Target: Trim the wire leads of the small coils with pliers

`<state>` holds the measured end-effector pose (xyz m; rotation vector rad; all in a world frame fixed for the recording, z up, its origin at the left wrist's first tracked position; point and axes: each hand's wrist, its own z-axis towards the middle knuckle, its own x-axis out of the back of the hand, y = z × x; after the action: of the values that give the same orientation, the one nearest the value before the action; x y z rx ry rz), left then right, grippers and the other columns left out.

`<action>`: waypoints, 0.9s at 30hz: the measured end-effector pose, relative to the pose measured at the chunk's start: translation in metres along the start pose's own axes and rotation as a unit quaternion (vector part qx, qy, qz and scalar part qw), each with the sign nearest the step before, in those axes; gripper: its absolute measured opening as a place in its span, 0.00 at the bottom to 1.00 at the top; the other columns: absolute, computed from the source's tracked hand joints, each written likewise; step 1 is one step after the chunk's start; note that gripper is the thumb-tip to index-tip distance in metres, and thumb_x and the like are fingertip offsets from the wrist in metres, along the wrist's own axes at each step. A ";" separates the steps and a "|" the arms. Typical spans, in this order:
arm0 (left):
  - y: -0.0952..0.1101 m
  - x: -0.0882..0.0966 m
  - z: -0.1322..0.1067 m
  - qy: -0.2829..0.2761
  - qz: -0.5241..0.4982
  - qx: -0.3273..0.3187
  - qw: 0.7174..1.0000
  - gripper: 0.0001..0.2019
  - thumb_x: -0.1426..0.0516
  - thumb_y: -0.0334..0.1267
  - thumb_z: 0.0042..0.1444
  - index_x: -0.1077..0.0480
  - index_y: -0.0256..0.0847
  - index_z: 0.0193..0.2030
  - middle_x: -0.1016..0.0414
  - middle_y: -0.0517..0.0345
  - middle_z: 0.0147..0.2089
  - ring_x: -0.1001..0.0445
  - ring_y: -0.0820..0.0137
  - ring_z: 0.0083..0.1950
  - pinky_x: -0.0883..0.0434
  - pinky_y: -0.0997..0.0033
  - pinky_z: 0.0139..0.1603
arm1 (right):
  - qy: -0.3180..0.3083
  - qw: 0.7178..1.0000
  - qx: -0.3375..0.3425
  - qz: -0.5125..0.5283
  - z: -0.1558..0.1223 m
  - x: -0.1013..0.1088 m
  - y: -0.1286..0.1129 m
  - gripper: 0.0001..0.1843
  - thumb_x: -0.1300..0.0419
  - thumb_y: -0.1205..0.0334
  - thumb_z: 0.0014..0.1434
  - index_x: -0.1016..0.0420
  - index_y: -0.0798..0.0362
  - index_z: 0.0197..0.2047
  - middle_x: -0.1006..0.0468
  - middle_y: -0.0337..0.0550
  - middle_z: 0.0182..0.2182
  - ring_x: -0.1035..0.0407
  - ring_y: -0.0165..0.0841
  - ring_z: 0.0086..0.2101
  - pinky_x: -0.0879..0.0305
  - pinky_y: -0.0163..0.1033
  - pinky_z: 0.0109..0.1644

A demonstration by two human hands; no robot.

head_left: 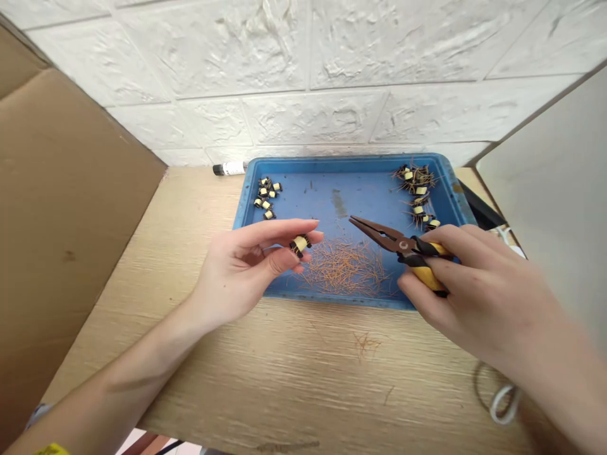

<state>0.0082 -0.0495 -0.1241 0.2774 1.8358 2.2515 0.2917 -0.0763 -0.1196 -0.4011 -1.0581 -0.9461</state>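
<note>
While the left hand (237,272) pinches a small yellow-and-black coil (300,244) between thumb and fingers, the right hand (474,291) is clenched around the yellow-and-black grips of a pair of pliers (415,256). Both hands are held over the near edge of a blue tray (243,202), which sits on a wooden table (284,373). The coil is above the tray, its long axis tilted with the lower end to the left and the upper end to the right. The pliers lie along a different line, from the grips at the lower right to narrow tips pointing up and left, just beside the coil without touching it. Below them, a loose pile of thin copper-colored wires (346,268) lies in the tray. Farther in, a group of coils (264,197) sits at the tray's left side, and a second group with bristling wires (417,189) runs along its right side. Behind the tray, a small tube (230,168) lies on the table against a white brick-patterned wall (303,63).
</note>
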 end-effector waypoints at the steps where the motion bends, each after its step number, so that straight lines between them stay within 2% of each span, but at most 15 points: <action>1: 0.001 0.000 0.000 0.000 -0.012 -0.001 1.000 0.16 0.37 0.23 0.61 0.15 0.48 0.48 0.11 0.58 0.45 0.15 0.73 0.36 0.15 0.77 0.36 | 0.004 1.000 0.001 -0.004 0.001 0.000 -0.001 0.26 0.40 0.67 0.65 0.40 0.49 0.16 0.23 0.48 0.29 0.34 0.34 0.28 0.34 0.43 0.31; 10: 0.003 -0.001 0.002 -0.020 -0.073 0.002 0.997 0.18 0.38 0.18 0.61 0.15 0.47 0.46 0.11 0.60 0.48 0.12 0.73 0.35 0.15 0.82 0.35 | 0.003 1.000 0.007 -0.007 0.002 -0.003 -0.004 0.25 0.41 0.67 0.65 0.38 0.49 0.16 0.23 0.47 0.29 0.33 0.34 0.27 0.33 0.41 0.30; 13: 0.001 0.000 0.000 -0.027 -0.077 0.002 0.997 0.15 0.36 0.22 0.63 0.16 0.48 0.48 0.11 0.58 0.48 0.12 0.74 0.35 0.16 0.82 0.35 | 0.002 1.000 0.009 -0.005 0.002 -0.003 -0.003 0.24 0.41 0.67 0.65 0.37 0.49 0.17 0.23 0.48 0.30 0.32 0.34 0.28 0.33 0.42 0.31; 16: 0.001 0.000 0.000 -0.027 -0.061 -0.016 0.998 0.10 0.33 0.31 0.64 0.16 0.48 0.48 0.11 0.57 0.45 0.15 0.75 0.33 0.17 0.82 0.32 | 0.001 1.000 0.004 -0.002 0.000 -0.005 -0.002 0.23 0.42 0.66 0.66 0.37 0.49 0.18 0.23 0.47 0.30 0.33 0.34 0.28 0.34 0.42 0.31; 20: 0.003 0.011 0.008 0.038 0.053 -0.061 0.996 0.05 0.30 0.42 0.61 0.15 0.46 0.42 0.13 0.60 0.36 0.19 0.77 0.28 0.20 0.81 0.29 | 0.006 1.000 -0.003 0.007 -0.002 -0.008 -0.001 0.23 0.43 0.66 0.66 0.37 0.49 0.18 0.24 0.46 0.30 0.32 0.34 0.28 0.34 0.42 0.33; 22: 0.004 0.024 0.016 0.081 0.104 -0.084 0.988 0.07 0.30 0.45 0.61 0.17 0.45 0.40 0.14 0.60 0.37 0.21 0.77 0.28 0.20 0.78 0.30 | 0.007 1.000 -0.005 0.011 -0.003 -0.009 -0.002 0.23 0.43 0.66 0.66 0.36 0.49 0.18 0.24 0.47 0.30 0.32 0.34 0.29 0.35 0.41 0.33; 24: 0.006 0.039 0.024 0.108 0.160 -0.098 0.976 0.07 0.30 0.45 0.61 0.17 0.44 0.39 0.15 0.58 0.38 0.22 0.74 0.30 0.21 0.74 0.31 | 0.005 1.000 -0.010 0.012 -0.004 -0.009 -0.002 0.23 0.44 0.66 0.66 0.36 0.50 0.19 0.24 0.46 0.30 0.31 0.34 0.29 0.37 0.41 0.32; 26: 0.009 0.052 0.032 0.111 0.235 -0.099 0.961 0.06 0.33 0.42 0.63 0.16 0.44 0.40 0.16 0.56 0.40 0.21 0.70 0.35 0.21 0.70 0.34 | 0.005 1.000 -0.011 0.013 -0.004 -0.009 -0.002 0.23 0.45 0.66 0.67 0.35 0.50 0.19 0.25 0.46 0.29 0.32 0.34 0.29 0.38 0.41 0.32; 27: 0.009 0.058 0.035 0.101 0.313 -0.110 0.938 0.07 0.36 0.42 0.66 0.16 0.45 0.40 0.16 0.55 0.41 0.20 0.68 0.38 0.22 0.69 0.36 | 0.006 1.000 -0.011 0.013 -0.003 -0.009 -0.002 0.23 0.45 0.66 0.67 0.35 0.50 0.19 0.26 0.45 0.29 0.33 0.34 0.29 0.38 0.41 0.32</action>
<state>-0.0377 -0.0015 -0.1076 0.6961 1.7337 2.9836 0.2905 -0.0755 -0.1296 -0.4267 -1.0302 -0.9363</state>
